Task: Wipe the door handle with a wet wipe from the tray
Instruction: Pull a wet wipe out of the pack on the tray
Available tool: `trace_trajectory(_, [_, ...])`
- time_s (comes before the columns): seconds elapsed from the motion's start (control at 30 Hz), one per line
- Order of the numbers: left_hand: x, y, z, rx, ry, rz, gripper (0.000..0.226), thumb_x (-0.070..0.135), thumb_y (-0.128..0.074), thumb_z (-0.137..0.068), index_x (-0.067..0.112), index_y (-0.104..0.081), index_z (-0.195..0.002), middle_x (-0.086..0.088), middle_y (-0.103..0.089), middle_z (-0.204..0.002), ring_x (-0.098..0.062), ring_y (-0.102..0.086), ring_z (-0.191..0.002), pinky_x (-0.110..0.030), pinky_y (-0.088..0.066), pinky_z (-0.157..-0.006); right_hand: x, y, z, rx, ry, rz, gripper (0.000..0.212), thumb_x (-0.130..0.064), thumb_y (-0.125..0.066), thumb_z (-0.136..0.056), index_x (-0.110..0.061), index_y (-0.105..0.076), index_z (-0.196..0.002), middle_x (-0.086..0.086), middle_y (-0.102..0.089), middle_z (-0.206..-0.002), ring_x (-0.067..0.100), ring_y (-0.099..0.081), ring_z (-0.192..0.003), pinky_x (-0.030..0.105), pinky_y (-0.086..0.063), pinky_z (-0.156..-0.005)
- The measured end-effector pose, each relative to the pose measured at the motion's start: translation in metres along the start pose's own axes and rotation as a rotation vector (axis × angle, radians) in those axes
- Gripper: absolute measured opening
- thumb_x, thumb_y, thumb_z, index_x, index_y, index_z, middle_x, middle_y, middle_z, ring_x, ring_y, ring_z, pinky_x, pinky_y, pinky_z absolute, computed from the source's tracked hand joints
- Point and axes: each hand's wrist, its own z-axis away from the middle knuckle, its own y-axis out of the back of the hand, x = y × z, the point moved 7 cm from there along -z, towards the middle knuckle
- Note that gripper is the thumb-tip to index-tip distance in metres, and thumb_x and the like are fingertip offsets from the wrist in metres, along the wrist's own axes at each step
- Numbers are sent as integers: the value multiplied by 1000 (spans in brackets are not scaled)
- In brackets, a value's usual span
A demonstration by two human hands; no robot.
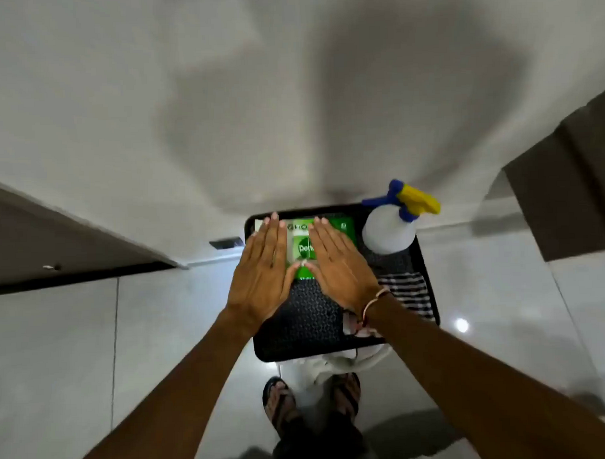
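A black tray [298,336] sits in front of me against a white wall. A green pack of wet wipes [303,251] lies flat at the tray's far left. My left hand [264,268] is spread flat, palm down, over the pack's left part. Over its right part my right hand [340,265] lies just as flat, fingers straight and pointing away from me. The thumbs nearly meet over the pack's near edge. Neither hand grips anything. The door handle is not in view.
A clear spray bottle with a blue and yellow trigger [393,226] stands at the tray's far right. A striped cloth [408,291] lies beside it. A dark door [37,238] is at the left, a dark panel [574,185] at the right. My sandalled feet [310,400] stand on glossy tiles.
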Motion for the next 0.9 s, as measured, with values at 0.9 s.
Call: trace_trajectory(0.9, [-15,-94,-7,-10,41,-96,69,43,-19,-109,1,-18,-164,-18,-15,-173,-30,-15,-161,-49,-19,-131,41,11,-39,588,-330,-538,37,-41,-63,-100,-7,-56,-111,9,-68,-105,25,-67,-93,35,-58,-70])
